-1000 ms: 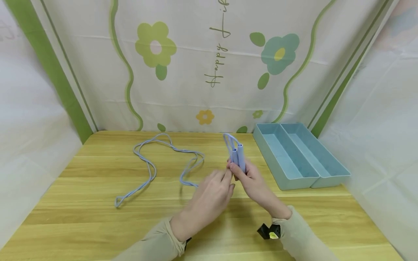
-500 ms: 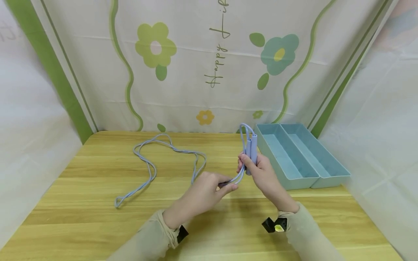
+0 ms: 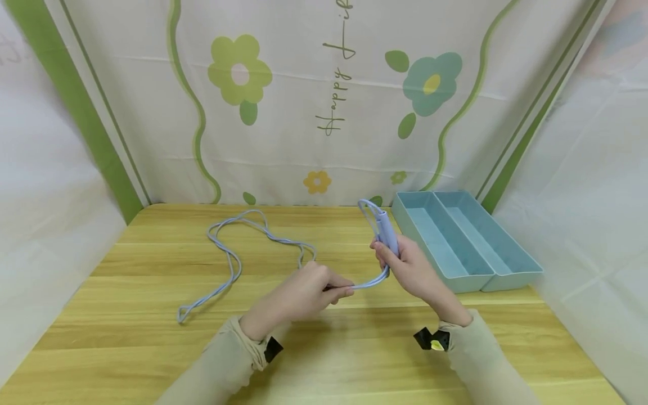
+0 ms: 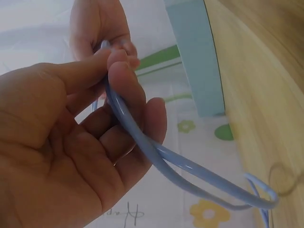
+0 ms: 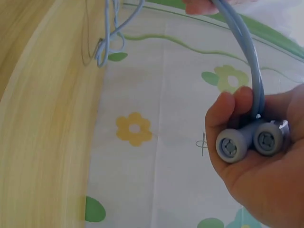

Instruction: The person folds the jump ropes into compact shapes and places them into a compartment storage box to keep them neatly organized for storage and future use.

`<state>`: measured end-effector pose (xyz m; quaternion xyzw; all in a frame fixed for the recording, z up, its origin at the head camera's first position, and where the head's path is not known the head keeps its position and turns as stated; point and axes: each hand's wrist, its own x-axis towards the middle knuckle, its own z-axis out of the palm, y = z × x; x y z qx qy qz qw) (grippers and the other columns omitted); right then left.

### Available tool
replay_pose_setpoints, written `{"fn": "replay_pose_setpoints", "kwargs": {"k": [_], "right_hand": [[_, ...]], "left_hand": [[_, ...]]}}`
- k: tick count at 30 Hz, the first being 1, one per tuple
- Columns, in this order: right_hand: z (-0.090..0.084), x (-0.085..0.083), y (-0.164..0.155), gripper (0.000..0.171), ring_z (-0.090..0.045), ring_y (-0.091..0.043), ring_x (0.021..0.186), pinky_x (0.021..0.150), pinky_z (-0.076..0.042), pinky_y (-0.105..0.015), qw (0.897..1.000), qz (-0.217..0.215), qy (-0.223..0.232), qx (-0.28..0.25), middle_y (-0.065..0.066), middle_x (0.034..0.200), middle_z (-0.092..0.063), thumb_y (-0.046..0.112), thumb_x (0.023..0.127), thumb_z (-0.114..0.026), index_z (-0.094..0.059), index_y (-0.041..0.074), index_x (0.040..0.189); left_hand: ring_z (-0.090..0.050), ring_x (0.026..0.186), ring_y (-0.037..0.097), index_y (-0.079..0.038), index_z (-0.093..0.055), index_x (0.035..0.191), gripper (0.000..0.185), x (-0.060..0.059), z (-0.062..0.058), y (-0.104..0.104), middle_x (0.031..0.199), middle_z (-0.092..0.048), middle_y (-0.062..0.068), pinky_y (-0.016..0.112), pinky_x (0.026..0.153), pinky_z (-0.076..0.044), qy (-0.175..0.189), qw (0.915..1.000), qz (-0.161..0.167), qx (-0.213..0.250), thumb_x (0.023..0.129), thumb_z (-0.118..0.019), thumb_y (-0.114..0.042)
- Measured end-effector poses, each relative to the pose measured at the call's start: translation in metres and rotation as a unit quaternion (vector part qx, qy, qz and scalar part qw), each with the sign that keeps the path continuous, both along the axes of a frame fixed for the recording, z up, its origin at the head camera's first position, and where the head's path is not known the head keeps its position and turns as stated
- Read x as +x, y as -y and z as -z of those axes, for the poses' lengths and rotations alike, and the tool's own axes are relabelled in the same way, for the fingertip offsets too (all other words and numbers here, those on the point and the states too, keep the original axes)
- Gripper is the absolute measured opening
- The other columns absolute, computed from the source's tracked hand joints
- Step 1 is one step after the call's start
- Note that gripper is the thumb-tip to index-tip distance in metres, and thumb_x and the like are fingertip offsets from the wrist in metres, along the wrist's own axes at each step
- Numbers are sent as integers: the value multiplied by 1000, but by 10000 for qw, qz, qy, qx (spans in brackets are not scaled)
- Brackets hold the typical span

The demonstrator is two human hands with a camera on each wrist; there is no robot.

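A light blue jump rope (image 3: 228, 256) lies partly on the wooden table, its doubled cord in loose bends on the left. My right hand (image 3: 412, 270) grips both of its handles (image 3: 387, 233) side by side, with a small loop of cord rising above them. In the right wrist view the round ends of the handles (image 5: 231, 146) show in the palm, and cord runs up past the fingers. My left hand (image 3: 304, 289) pinches the doubled cord (image 4: 137, 135) between thumb and fingers, left of the handles. Between the two hands the cord sags slightly.
Two long pale teal bins (image 3: 468, 277) stand side by side at the back right of the wooden table (image 3: 126, 349). A flower-printed curtain (image 3: 283, 112) hangs behind the table, and white cloth closes in both sides.
My right hand has moved right with the handles, which tilt more now. My left hand has drawn left and down along the cord, opening a stretch of cord between the hands.
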<state>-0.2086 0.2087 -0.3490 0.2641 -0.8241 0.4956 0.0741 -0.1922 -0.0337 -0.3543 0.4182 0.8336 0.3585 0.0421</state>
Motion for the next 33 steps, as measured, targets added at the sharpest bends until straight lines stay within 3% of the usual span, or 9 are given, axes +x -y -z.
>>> {"fn": "replay_pose_setpoints", "kwargs": {"k": [9,13,17,20,22,24,28,31,33], "right_hand": [[-3,3,-3,12,-44,-10,56,50,-42,-28,9912,-700,-524,996,4,70,-49,12,104,-53,-54,15,92],[-4,3,-4,17,-44,-9,57,50,-43,-28,9859,-997,-591,1211,6,72,-50,10,103,-53,-54,14,87],[-3,2,-2,17,-42,-9,59,52,-41,-27,9828,-1125,-684,1293,7,72,-48,10,102,-55,-55,15,86],[-2,1,0,9,-48,-9,65,57,-44,-28,9820,-1155,-727,1309,7,79,-53,8,101,-56,-61,14,96],[-3,2,0,8,-49,-10,66,58,-45,-28,9815,-1129,-730,1365,6,82,-56,8,101,-57,-63,11,104],[-3,3,-2,18,-51,-10,70,61,-47,-29,9806,-1127,-738,1424,5,90,-61,6,100,-57,-64,8,117],[-4,4,-3,42,-38,-4,61,58,-43,-27,9754,-1209,-844,1637,4,91,-60,9,101,-57,-51,4,142],[-4,5,-3,50,-30,-3,58,59,-42,-26,9718,-1375,-862,1714,3,98,-62,10,102,-56,-42,6,149],[-4,6,-2,50,-37,-4,61,63,-45,-27,9699,-1519,-813,1722,2,109,-64,9,102,-56,-42,7,149]], "left_hand": [[-42,47,2,-9,-77,100,16,-22,5,22,66,-61,-13,19,45,-35,564,9972,487,-59,99,-63,-17],[-44,50,4,-10,-77,98,15,-35,10,32,67,-62,-11,20,47,-37,889,9941,603,-141,99,-63,-17],[-37,45,4,-9,-77,101,18,-43,7,34,71,-65,-9,21,46,-35,1001,9917,741,-312,100,-62,-19],[-34,43,4,-9,-77,103,19,-47,1,34,74,-67,-9,21,47,-36,959,9900,923,-461,100,-62,-20],[-40,45,4,-9,-77,104,18,-50,-3,35,76,-67,-10,21,49,-39,982,9881,1055,-532,99,-63,-19],[-49,51,5,-9,-77,104,17,-53,-5,37,76,-68,-11,22,52,-44,1048,9855,1196,-591,98,-64,-17],[-67,72,9,-8,-77,105,16,-59,-9,43,80,-70,-11,27,64,-55,1237,9790,1428,-771,98,-64,-13],[-68,75,9,-8,-77,105,16,-64,-12,47,82,-70,-9,28,67,-55,1346,9753,1484,-927,97,-64,-12],[-66,70,9,-8,-78,103,15,-67,-15,48,81,-70,-9,26,63,-53,1327,9742,1489,-1052,97,-64,-12]]}}
